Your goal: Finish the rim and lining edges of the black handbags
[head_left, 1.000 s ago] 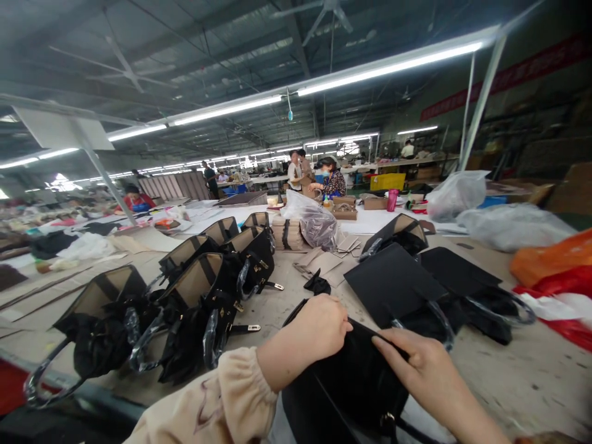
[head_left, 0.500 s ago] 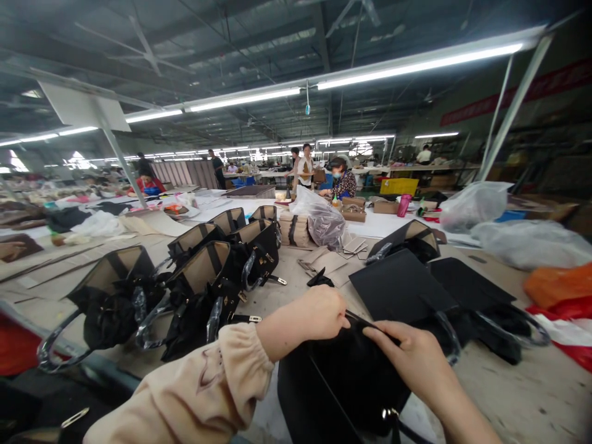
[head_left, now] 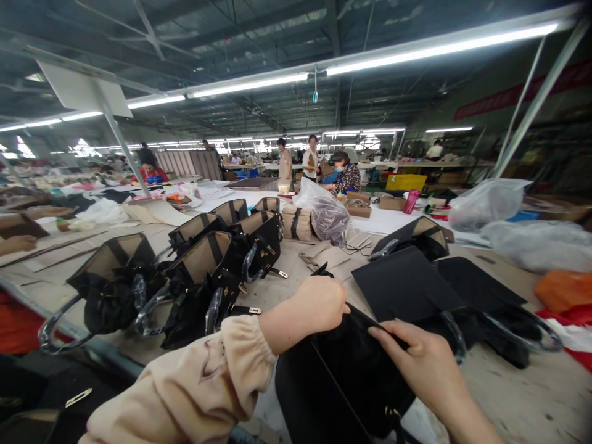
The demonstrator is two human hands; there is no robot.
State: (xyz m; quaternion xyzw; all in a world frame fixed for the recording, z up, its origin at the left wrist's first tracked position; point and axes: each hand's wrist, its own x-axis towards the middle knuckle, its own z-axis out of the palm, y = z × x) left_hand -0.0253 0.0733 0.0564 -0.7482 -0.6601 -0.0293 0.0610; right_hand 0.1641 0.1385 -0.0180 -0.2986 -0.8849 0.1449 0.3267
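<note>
A black handbag (head_left: 324,382) lies in front of me on the table, its gold clasp towards the lower right. My left hand (head_left: 321,305), in a cream sleeve, is closed on the far part of its upper edge. Further right along the same edge, my right hand (head_left: 416,354) pinches it between thumb and fingers. The edge runs as a dark strip between both hands. Part of the bag is hidden behind my left forearm and the picture's lower border.
Several open black handbags (head_left: 198,265) with plastic-wrapped handles stand to the left. Flat black bags (head_left: 407,283) lie to the right. Beyond are a cardboard stack (head_left: 297,223), clear plastic bags (head_left: 485,203) and a seated co-worker (head_left: 346,176). At far left, another person's hand (head_left: 18,245) shows.
Both hands keep their hold on the bag's edge, and the gap between them looks slightly wider. The view has shifted a little. Another person's hands have come further into view at far left.
</note>
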